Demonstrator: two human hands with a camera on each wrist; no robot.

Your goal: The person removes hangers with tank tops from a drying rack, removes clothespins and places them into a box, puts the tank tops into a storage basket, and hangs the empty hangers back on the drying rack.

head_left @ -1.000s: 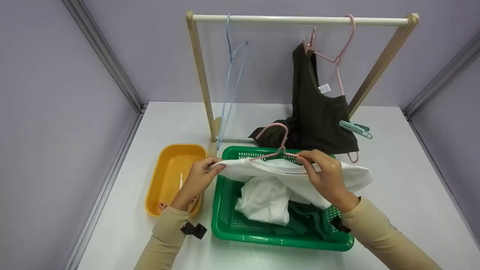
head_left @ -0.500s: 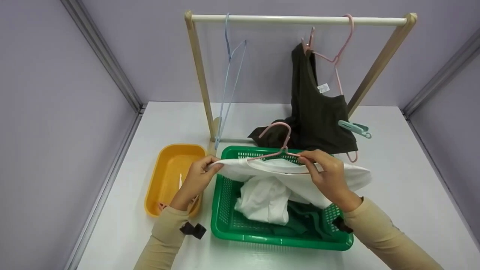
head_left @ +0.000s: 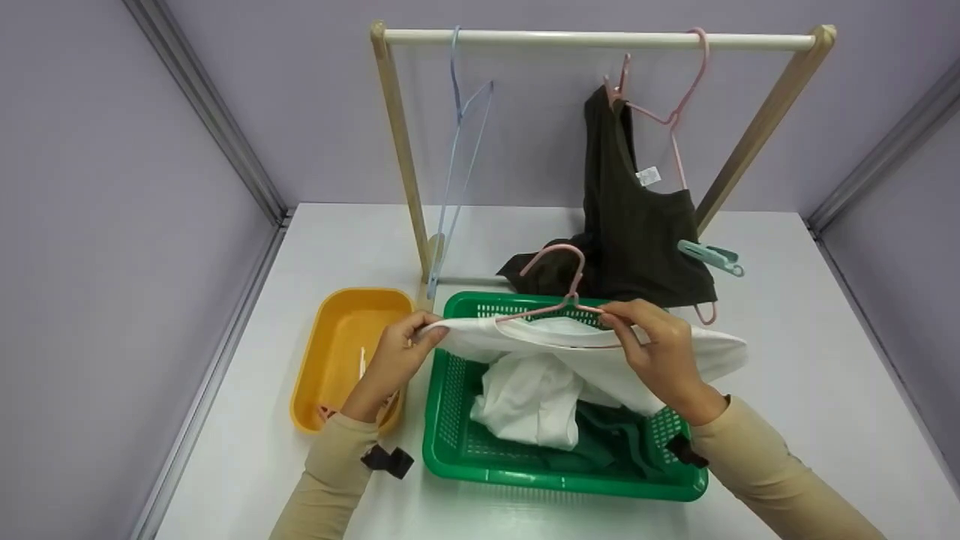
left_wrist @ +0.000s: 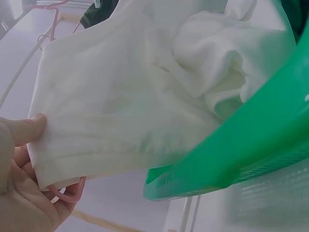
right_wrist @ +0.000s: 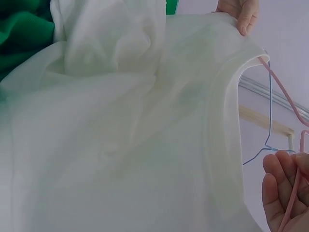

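Note:
A white shirt [head_left: 619,375] stretches between my hands above the green basket, its bunched lower part lying in it. One side of a pink clothes hanger [head_left: 574,296] sits inside the neckline, with the hook standing free above the collar. My left hand [head_left: 397,356] pinches the shirt's left shoulder edge. In the left wrist view, the hanger's rounded end [left_wrist: 73,197] pokes out of the opening beside those fingers. My right hand [head_left: 661,356] pinches the hanger's right arm, outside the fabric. The right wrist view shows thumb and fingers around the pink bar [right_wrist: 292,200].
The green basket [head_left: 559,480] also holds dark green cloth. At left stands a yellow tray [head_left: 321,352] with small pink items. Behind, a rack [head_left: 540,37] carries a blue hanger [head_left: 456,142] and a dark top [head_left: 637,240] on a pink hanger, with a teal clip [head_left: 709,257].
The hanger's hook has shifted slightly to the right, along with my right hand. My left hand stays nearly still, pinching the shirt.

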